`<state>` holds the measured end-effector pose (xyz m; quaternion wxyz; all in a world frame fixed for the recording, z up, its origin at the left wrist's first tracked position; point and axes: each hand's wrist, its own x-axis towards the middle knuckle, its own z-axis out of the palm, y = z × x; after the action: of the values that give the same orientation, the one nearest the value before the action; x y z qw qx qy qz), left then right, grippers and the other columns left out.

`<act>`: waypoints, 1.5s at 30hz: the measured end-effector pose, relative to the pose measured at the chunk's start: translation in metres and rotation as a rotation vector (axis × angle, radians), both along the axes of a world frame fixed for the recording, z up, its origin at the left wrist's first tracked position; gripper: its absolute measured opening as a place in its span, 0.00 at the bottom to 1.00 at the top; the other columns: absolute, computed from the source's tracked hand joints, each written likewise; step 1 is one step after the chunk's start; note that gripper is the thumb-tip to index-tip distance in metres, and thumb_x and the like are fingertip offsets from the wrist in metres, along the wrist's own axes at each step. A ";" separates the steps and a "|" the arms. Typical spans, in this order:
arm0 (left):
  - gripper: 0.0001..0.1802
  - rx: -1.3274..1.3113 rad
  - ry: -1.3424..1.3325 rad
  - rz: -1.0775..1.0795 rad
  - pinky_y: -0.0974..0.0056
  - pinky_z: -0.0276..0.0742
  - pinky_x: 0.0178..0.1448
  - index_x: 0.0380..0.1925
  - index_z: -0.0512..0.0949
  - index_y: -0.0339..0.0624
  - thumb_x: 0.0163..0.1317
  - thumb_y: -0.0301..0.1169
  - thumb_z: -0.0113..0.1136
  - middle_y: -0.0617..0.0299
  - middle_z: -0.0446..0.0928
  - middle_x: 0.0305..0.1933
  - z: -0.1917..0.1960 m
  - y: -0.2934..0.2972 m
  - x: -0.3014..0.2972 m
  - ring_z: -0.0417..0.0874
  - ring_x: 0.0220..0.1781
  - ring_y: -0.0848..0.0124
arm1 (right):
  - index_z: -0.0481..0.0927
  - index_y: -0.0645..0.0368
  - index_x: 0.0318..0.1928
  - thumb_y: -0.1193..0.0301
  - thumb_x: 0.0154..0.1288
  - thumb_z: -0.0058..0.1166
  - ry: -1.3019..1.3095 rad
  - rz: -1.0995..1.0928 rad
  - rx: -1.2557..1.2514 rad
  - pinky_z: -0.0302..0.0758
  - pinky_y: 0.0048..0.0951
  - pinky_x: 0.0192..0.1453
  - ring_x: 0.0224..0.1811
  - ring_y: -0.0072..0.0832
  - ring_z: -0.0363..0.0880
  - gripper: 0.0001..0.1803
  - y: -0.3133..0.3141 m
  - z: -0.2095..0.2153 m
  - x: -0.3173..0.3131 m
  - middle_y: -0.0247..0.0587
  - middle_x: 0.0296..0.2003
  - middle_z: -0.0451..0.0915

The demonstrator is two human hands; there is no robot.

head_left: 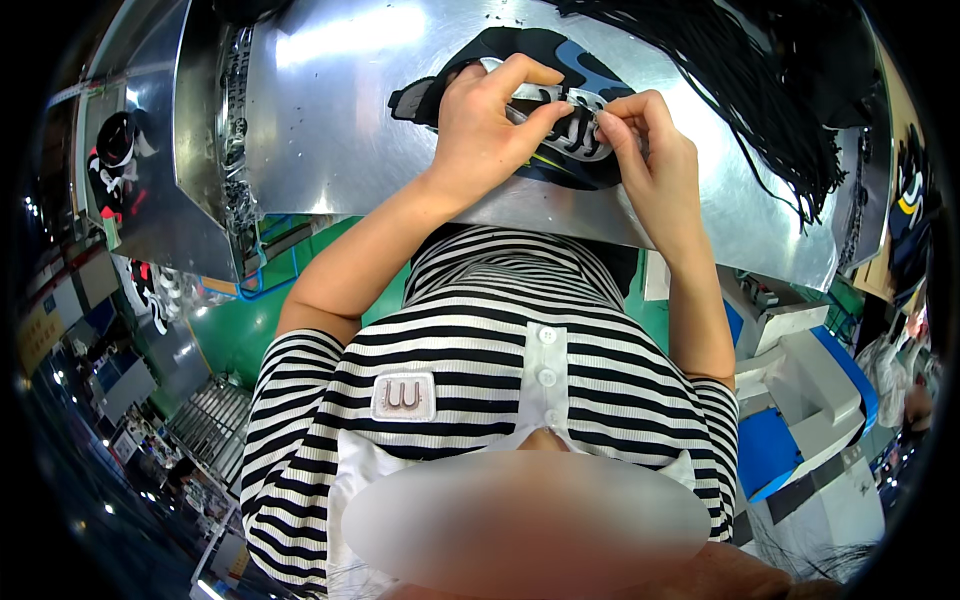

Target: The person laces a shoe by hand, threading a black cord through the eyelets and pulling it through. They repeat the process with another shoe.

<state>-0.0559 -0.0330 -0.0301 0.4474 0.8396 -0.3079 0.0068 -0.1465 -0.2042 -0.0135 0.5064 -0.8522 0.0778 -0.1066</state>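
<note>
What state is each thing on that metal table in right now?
Shoe upper: lying flat on the table, partly laced, held by both hands.
Lace: pinched between fingers of both hands.
Left hand: closed on the lace.
Right hand: closed on the lace.
Bundle of black laces: loose, untouched.
Metal table: bearing everything.

head view | worn on head | faces steeply down | close over metal table (330,120)

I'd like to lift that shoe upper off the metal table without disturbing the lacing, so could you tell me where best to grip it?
Probably grip the shoe upper at its far black edge, coming from the far side of the table. It lies flat, and the left hand and right hand already pinch the lace over its near middle, so that edge is the free part.
</note>
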 end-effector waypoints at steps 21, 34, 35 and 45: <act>0.22 -0.205 0.465 -0.087 0.69 0.79 0.41 0.56 0.74 0.41 0.61 0.22 0.61 0.61 0.82 0.40 0.002 0.001 -0.002 0.83 0.36 0.75 | 0.77 0.59 0.40 0.69 0.69 0.54 0.096 0.111 -0.533 0.77 0.38 0.36 0.34 0.41 0.84 0.06 -0.009 0.027 0.010 0.43 0.33 0.85; 0.29 -0.284 1.007 -0.344 0.68 0.79 0.56 0.60 0.72 0.38 0.58 0.21 0.66 0.60 0.80 0.48 0.031 0.007 0.016 0.83 0.48 0.75 | 0.82 0.53 0.45 0.66 0.64 0.62 -0.169 -0.421 -0.050 0.76 0.31 0.31 0.27 0.34 0.83 0.11 0.000 -0.050 0.021 0.38 0.31 0.85; 0.28 -0.284 1.026 -0.299 0.69 0.79 0.56 0.60 0.72 0.38 0.58 0.22 0.67 0.61 0.80 0.47 0.031 0.007 0.016 0.83 0.48 0.74 | 0.82 0.53 0.46 0.67 0.64 0.62 -0.193 -0.428 0.064 0.75 0.30 0.30 0.26 0.33 0.83 0.10 -0.001 -0.050 0.022 0.37 0.30 0.84; 0.18 -0.265 1.058 -0.252 0.73 0.75 0.51 0.58 0.74 0.38 0.70 0.29 0.57 0.63 0.82 0.42 0.024 -0.001 0.020 0.80 0.42 0.79 | 0.84 0.50 0.38 0.78 0.47 0.63 -0.447 -0.015 -0.252 0.71 0.28 0.25 0.23 0.28 0.78 0.15 0.001 -0.032 0.018 0.30 0.25 0.75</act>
<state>-0.0362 -0.0337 -0.0059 0.6401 0.6219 -0.1359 -0.4302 -0.1287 -0.2029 -0.0453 0.3999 -0.8632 -0.0439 -0.3050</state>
